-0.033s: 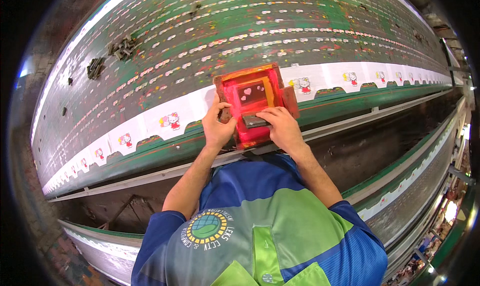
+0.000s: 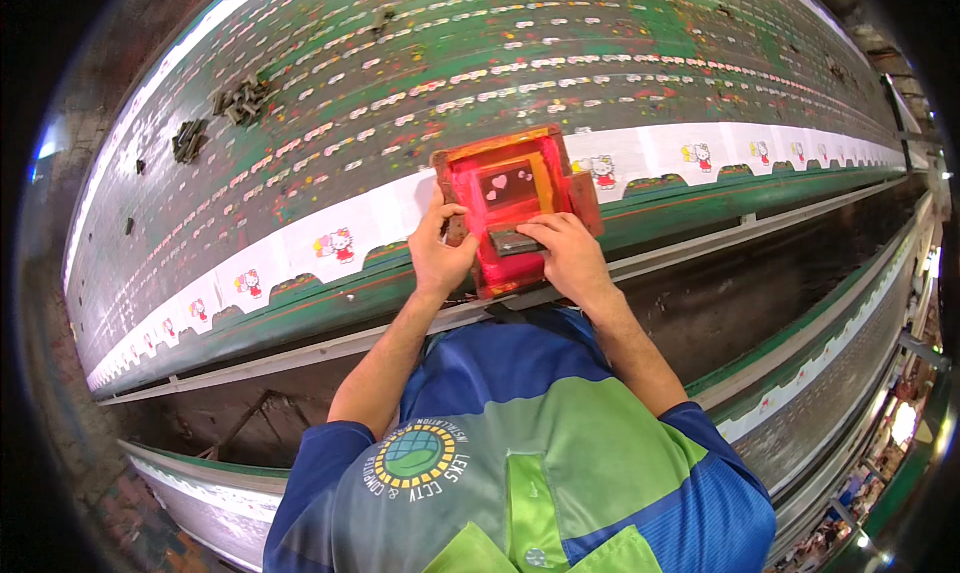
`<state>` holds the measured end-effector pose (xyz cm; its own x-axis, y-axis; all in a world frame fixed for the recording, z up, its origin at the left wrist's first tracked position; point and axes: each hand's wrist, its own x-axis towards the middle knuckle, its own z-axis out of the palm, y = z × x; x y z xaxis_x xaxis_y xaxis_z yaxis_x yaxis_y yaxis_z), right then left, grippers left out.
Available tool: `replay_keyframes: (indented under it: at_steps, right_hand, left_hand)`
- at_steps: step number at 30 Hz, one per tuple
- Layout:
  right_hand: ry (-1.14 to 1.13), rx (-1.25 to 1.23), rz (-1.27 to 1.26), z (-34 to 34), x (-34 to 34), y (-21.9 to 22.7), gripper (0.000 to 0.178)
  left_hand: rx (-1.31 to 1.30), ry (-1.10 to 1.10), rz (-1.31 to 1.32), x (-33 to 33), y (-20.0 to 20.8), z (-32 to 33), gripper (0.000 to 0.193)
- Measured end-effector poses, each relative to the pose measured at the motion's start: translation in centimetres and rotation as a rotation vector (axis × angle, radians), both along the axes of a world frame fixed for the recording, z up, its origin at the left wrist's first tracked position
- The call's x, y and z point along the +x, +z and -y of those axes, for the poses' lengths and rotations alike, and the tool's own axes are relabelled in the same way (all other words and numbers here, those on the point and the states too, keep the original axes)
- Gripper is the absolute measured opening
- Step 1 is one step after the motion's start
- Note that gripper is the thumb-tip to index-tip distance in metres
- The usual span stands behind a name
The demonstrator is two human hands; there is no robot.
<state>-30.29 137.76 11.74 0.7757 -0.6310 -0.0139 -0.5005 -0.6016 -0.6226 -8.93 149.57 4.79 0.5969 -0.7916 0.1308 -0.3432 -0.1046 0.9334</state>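
Note:
A small screen-printing frame (image 2: 500,143), its wood stained orange and red, lies tilted over the near edge of a long table. Pink-red ink coats its inside around a dark mesh window with heart shapes (image 2: 500,185). My left hand (image 2: 440,258) is closed on the frame's left side, thumb and fingers bent around it. In my right hand (image 2: 575,258) a dark, flat squeegee (image 2: 513,243) is pinched, resting inside the frame below the window. Beneath the frame runs a white strip of material (image 2: 285,241) bearing repeated cartoon cat prints (image 2: 342,245); part of it is hidden.
The long green-grey table (image 2: 330,83) is spotted with rows of ink marks. Small dark blocks (image 2: 240,101) lie heaped at its far left. A pale metal rail (image 2: 680,258) follows the near edge, and a second table (image 2: 810,413) stands behind me at the right.
The frame, squeegee and both hands appear very slightly farther right against the printed strip. Both grips look the same.

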Motion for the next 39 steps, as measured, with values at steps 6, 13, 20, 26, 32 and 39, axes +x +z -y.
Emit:
replay_keyframes:
  at_steps: [6,13,20,26,32,39]
  right_hand:
    - [-0.018,-0.023,-0.016,7.7,-9.5,-0.3,0.052]
    - [0.031,-0.051,-0.008,10.5,-12.1,-1.4,0.053]
    - [0.096,-0.003,-0.097,11.6,-11.8,-0.8,0.048]
    - [0.12,-0.04,0.085,17.9,-6.9,-3.2,0.035]
    - [0.09,0.025,-0.173,21.5,-2.7,-1.7,0.035]
    - [0.005,0.0,-0.106,12.8,-9.6,-1.9,0.049]
  left_hand:
    - [-0.017,-0.006,-0.003,-9.1,-0.6,8.5,0.038]
    - [0.136,-0.017,-0.069,-10.5,-1.8,12.0,0.038]
    - [0.197,-0.011,-0.1,-10.1,-3.1,11.6,0.039]
    - [0.194,-0.021,-0.165,-10.0,-2.8,11.9,0.041]
    - [0.185,-0.023,-0.186,-10.3,-2.6,12.0,0.044]
    - [0.101,0.013,-0.107,-10.5,-3.2,11.6,0.046]
